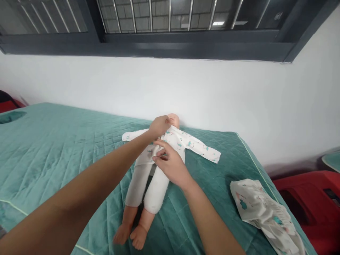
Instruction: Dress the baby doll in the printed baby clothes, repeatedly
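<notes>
A baby doll [150, 194] lies on its back on a green quilted bed cover, head toward the wall and bare feet toward me. It wears a white long-sleeved baby shirt [177, 141] with small green prints, both sleeves spread out sideways. At the collar, just below the doll's head, my left hand [160, 125] has its fingers bent together on the shirt; the fingertips are partly hidden. Lower on the shirt front is my right hand [170, 161], its index finger stretched out and its thumb apart from it. The forearms cover part of the doll's torso.
Crumpled white printed baby clothing [265, 212] lies at the right side of the bed cover [66, 148]. Beyond that edge stands a red plastic object [313, 209]. A white wall [225, 92] and a barred window [170, 44] are behind the bed.
</notes>
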`<state>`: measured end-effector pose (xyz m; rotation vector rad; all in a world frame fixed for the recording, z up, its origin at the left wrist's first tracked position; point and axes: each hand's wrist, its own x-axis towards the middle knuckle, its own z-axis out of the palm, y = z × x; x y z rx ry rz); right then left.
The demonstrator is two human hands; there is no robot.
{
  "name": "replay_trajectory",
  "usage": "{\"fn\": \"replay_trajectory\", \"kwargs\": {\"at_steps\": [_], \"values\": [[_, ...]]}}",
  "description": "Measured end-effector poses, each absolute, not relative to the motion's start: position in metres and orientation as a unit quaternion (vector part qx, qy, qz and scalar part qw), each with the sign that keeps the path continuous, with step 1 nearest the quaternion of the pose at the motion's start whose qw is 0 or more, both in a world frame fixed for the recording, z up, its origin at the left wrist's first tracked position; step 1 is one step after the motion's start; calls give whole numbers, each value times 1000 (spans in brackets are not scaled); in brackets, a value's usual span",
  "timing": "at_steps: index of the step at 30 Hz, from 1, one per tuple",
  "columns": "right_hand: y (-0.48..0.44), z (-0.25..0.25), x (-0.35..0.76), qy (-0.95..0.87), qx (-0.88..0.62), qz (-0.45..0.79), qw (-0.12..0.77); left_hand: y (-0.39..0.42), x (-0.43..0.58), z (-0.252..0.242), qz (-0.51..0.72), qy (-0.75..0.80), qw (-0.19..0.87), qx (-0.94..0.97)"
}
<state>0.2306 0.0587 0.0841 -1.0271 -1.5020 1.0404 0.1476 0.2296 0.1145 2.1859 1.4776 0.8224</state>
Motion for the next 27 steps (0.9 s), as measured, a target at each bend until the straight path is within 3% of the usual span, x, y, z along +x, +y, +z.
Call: {"fn": "replay_trajectory", "kwargs": {"at_steps": [4,9,15,18,27], "values": [[63,82,236,-647,-400,408,505,224,133,98,375,537,219,723],[74,75,248,-642,-429,287,567,179,87,69,452,460,152,749],[79,56,243,-734,-482,94,469,114,31,21,498,416,176,740],[77,49,239,-757,-484,74,433,103,18,13,495,409,218,735],[36,30,245,-713,-527,100,452,94,8,27,420,315,327,785]]}}
